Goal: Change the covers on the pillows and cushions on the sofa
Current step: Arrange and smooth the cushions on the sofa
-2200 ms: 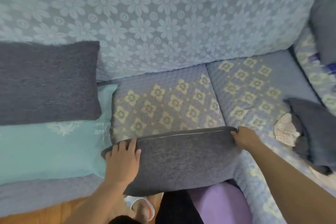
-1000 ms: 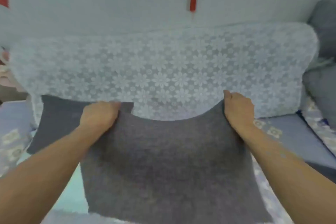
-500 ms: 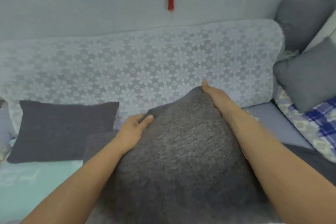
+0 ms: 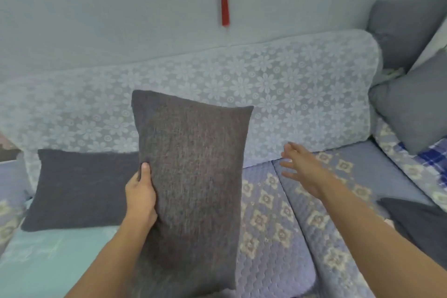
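Across the middle of the frame runs the sofa point(image 4: 290, 94), its back draped in pale flowered lace and its seat in blue quilting with cream flower squares. In the centre a dark grey pillow point(image 4: 191, 176) stands on end, tilted slightly, its top corners against the sofa back and its bottom edge near the lower edge of the frame. At centre left a second dark pillow point(image 4: 79, 189) leans on the sofa back, above a teal cloth point(image 4: 48, 256) in the lower left. At upper right two lighter grey cushions point(image 4: 411, 109) are stacked in the corner. The left hand point(image 4: 141, 193) grips the upright pillow's left edge, thumb on its front face. The right hand point(image 4: 300, 164), right of centre, is off the pillow, fingers spread, holding nothing, over the seat.
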Demonstrator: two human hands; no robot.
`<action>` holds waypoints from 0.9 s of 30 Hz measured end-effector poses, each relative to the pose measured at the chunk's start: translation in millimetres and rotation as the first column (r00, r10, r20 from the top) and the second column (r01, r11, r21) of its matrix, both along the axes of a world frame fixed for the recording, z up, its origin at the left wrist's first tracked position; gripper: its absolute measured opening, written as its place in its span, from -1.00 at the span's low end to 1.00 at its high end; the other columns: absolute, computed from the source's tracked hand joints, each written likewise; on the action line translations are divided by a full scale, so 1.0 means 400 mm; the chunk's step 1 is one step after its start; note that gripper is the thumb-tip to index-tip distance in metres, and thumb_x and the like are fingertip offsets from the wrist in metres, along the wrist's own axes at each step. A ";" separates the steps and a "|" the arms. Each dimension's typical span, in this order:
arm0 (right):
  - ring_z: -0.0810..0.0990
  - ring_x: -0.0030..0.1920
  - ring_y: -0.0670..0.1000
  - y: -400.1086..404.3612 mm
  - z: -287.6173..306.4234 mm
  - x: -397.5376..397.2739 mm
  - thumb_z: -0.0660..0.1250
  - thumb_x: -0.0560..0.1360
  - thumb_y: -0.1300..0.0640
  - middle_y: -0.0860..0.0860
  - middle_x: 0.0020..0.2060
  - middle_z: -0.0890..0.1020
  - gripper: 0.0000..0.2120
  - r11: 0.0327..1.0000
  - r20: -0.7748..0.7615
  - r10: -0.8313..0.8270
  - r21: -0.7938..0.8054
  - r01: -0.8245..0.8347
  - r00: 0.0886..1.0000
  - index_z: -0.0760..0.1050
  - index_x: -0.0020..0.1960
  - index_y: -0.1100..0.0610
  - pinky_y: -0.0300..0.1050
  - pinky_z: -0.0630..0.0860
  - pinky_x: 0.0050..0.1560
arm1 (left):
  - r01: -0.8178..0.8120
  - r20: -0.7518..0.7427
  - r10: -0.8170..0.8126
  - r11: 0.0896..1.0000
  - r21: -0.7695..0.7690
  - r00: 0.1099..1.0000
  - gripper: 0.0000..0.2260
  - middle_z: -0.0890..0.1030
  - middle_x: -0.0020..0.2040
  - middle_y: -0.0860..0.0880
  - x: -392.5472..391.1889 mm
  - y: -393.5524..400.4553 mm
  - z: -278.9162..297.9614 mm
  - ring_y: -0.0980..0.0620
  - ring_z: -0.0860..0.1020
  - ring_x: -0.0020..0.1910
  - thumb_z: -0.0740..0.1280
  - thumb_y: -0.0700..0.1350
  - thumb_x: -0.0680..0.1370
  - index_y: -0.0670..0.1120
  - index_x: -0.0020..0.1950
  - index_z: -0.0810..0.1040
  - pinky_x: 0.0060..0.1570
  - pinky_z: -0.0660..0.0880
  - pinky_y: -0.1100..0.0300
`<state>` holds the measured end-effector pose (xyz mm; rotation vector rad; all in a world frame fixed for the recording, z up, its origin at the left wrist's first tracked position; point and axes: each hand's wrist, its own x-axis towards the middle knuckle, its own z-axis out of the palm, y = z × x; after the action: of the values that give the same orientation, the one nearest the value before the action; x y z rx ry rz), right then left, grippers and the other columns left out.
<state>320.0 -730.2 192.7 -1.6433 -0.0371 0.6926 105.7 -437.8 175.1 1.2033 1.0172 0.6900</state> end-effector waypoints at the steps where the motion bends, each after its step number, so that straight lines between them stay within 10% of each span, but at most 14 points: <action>1: 0.48 0.34 0.10 0.012 -0.010 0.003 0.25 0.59 -0.22 0.04 0.44 0.39 -0.34 0.999 -0.043 0.048 -0.024 -0.049 0.998 0.17 0.58 0.00 0.14 0.48 0.32 | -0.007 0.016 0.007 1.000 -0.023 1.000 -0.68 0.69 0.15 -0.11 -0.013 0.002 0.001 -0.10 0.65 0.13 0.23 0.11 0.69 -0.08 0.20 0.63 0.24 0.55 -0.09; 8: 0.46 0.40 -0.03 0.128 0.106 -0.020 0.36 0.35 -0.42 -0.06 0.40 0.50 -0.16 0.866 0.048 0.042 0.496 -0.061 0.998 0.32 0.52 -0.05 0.11 0.37 0.44 | 0.079 -0.089 -0.063 0.978 0.190 0.994 -0.74 0.70 -0.02 0.03 -0.064 0.018 0.015 0.03 0.63 0.03 0.19 0.06 0.71 0.05 -0.01 0.64 0.11 0.54 0.02; 13: 0.52 0.18 -0.15 0.241 0.147 -0.111 0.40 0.56 -0.02 -0.16 0.19 0.52 -0.38 0.997 0.477 -0.074 0.060 0.052 0.876 0.21 0.53 -0.09 -0.26 0.44 0.10 | -0.185 -0.220 0.294 0.893 0.410 0.930 -0.64 0.61 -0.17 -0.10 -0.075 -0.016 -0.018 -0.18 0.58 -0.08 0.17 0.03 0.71 -0.17 -0.11 0.57 -0.10 0.42 0.00; 20: 0.50 -0.01 0.10 0.247 0.032 -0.093 0.16 0.68 -0.02 0.08 0.05 0.56 -0.66 0.921 0.260 -0.231 -0.251 0.297 0.938 0.47 0.23 0.23 0.02 0.49 0.08 | -0.231 -0.116 0.263 0.944 0.233 0.958 -0.62 0.65 0.05 -0.04 -0.123 -0.072 -0.099 -0.03 0.57 0.09 0.17 0.17 0.68 -0.08 0.15 0.62 0.18 0.47 0.00; 27: 0.63 0.05 0.00 0.228 0.077 -0.188 0.24 0.66 0.06 -0.02 -0.01 0.68 -0.80 0.938 -0.080 -0.130 0.314 0.149 0.988 0.62 0.00 0.07 -0.01 0.57 0.06 | 0.078 0.118 -0.049 0.961 -0.263 0.992 -0.46 0.65 0.21 0.03 -0.089 0.042 -0.047 0.01 0.56 0.23 0.17 0.41 0.56 0.05 0.25 0.62 0.37 0.42 -0.06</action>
<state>245.0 -639.0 223.6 -1.3000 0.0095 0.5906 70.0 -421.2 156.4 0.9475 0.9418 0.5426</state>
